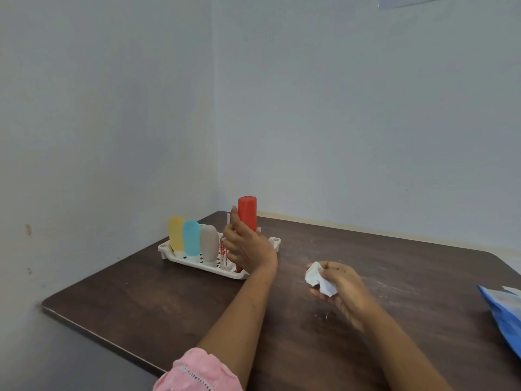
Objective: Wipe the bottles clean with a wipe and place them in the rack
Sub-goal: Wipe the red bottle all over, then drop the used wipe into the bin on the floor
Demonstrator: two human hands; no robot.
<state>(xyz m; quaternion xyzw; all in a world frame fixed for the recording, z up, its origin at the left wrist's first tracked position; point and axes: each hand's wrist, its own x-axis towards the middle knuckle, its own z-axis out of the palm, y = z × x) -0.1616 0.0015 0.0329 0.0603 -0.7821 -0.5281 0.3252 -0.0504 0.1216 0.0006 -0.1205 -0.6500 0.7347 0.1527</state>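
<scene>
Nearest the camera, a pink sleeve point(194, 371) with a line of eyelet stitching covers the upper left arm. Both bare forearms reach forward over a dark brown wooden table point(169, 300).

The right hand point(344, 289) hovers just above the tabletop, palm turned left. Its thumb and curled fingers pinch one crumpled white wipe point(318, 277), which bulges out past the fingertips towards the rack. At the right edge of the view lies one blue packet point(504, 314), partly cut off.

Further in, the left hand point(248, 249) grips one red bottle point(247, 213) around its lower half, fingers wrapped round the far side and the thumb pointing up along the near side. The bottle stands upright. Its flat top rises well clear of the hand, and its lower end shows beneath the wrist, over the right end of one white plastic rack point(186, 261). Whether it rests on the rack floor cannot be told.

Three bottles stand upside down in the rack in a row, touching or nearly so: a yellow bottle point(176, 232) at the left end, then a light blue bottle point(191, 238), then a grey-beige bottle point(209, 242) just beside the left hand. That makes four bottles in all. A clear item with red print sits between the grey-beige bottle and the hand, too hidden to identify.

Behind, pale blue-grey walls point(366, 122) meet in a corner.
</scene>
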